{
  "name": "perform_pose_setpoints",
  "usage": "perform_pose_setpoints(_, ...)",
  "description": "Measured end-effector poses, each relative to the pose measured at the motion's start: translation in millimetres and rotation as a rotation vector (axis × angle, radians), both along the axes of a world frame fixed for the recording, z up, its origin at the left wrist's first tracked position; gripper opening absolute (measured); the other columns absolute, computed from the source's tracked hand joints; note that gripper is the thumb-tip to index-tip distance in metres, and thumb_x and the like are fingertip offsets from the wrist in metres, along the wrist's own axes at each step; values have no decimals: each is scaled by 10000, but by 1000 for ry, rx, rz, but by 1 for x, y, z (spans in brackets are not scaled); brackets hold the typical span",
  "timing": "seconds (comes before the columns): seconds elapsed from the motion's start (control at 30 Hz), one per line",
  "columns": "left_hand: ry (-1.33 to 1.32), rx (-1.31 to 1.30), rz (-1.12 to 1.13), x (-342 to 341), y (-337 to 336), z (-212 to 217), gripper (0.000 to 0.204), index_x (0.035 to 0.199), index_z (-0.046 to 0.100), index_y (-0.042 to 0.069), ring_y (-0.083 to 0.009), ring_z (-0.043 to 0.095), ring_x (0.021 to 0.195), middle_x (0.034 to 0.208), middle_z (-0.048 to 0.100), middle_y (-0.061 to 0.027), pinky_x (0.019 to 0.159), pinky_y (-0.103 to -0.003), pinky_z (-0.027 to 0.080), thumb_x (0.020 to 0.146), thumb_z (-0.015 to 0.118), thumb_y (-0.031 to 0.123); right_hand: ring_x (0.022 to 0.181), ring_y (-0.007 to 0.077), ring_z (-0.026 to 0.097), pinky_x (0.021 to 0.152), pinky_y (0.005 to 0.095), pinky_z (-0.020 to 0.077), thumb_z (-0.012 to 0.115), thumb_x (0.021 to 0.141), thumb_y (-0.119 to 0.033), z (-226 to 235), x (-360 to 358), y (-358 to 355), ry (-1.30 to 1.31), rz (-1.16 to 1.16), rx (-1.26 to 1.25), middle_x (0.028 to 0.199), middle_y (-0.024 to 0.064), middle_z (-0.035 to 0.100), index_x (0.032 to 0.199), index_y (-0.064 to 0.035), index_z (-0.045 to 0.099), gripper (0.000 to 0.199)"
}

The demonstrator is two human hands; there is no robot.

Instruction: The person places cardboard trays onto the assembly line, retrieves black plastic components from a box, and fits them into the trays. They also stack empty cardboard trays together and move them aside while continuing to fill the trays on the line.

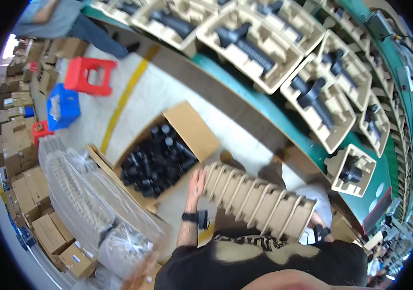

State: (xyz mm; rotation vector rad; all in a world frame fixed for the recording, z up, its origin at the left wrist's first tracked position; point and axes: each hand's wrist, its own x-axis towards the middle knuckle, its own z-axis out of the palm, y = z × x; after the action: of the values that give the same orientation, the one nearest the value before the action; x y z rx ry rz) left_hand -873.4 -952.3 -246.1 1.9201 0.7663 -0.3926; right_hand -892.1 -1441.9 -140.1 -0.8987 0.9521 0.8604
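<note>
A stack of nested beige moulded-pulp trays (257,198) lies sideways in front of my body, its rims showing as a row of ridges. My left hand (196,182) presses on the left end of the stack, fingers pointing away from me. At the opposite end my right hand (316,220) holds the stack; its fingers are mostly hidden behind the trays. Both wrists wear black bands. Just beyond my left hand stands an open cardboard box (194,130) full of black plastic parts (155,162).
A green workbench (283,128) carries several pulp trays (250,43) with black hose-like parts. Plastic-wrapped tray stacks (78,188) stand left. Farther off are a red stool (90,76), a blue bin (63,107), stacked cartons (20,140) and another person (85,31).
</note>
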Motion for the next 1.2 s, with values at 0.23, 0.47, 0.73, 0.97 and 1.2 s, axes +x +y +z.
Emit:
perform_pose_setpoints(0.23, -274, -21, 81, 23, 76, 174, 360, 1045, 547, 22, -254, 550, 1008, 1041, 593, -125, 875, -344, 412, 938, 449, 352, 989, 221, 597, 885, 346, 487, 533, 658, 73, 97, 90, 59, -343, 204, 102, 1087, 99, 614, 1180, -11, 537, 529)
perform_pose_setpoints(0.47, -505, -112, 80, 128, 36, 307, 469, 1251, 484, 66, -179, 507, 1047, 1165, 539, -77, 883, -293, 410, 931, 466, 409, 879, 195, 587, 821, 319, 484, 501, 732, -52, 251, 153, 23, -802, -103, -17, 1008, 85, 624, 1066, -30, 585, 345)
perform_pose_setpoints(0.73, -631, -272, -613, 202, -200, 417, 593, 1406, 315, 115, -179, 568, 936, 1226, 516, -138, 658, -276, 498, 903, 509, 361, 871, 177, 597, 799, 304, 490, 485, 860, -142, 220, -80, -339, -1169, -467, -372, 1011, 82, 621, 1123, -17, 571, 304)
perform_pose_setpoints(0.97, -431, -646, -1091, 220, -426, 394, 656, 1435, 241, 129, -205, 598, 855, 1227, 500, -172, 600, -311, 514, 899, 481, 423, 864, 171, 593, 792, 300, 486, 480, 874, -151, 306, -219, -414, -1297, -662, -849, 999, 71, 618, 1112, -16, 576, 290)
perform_pose_setpoints(1.2, 236, -1068, -866, 204, -581, 307, 644, 1413, 279, 167, -307, 489, 1122, 1317, 418, -170, 807, -420, 509, 892, 395, 527, 896, 159, 572, 812, 292, 465, 475, 880, -167, 380, -199, -447, -1122, -693, -1099, 1014, 62, 607, 1109, -11, 581, 297)
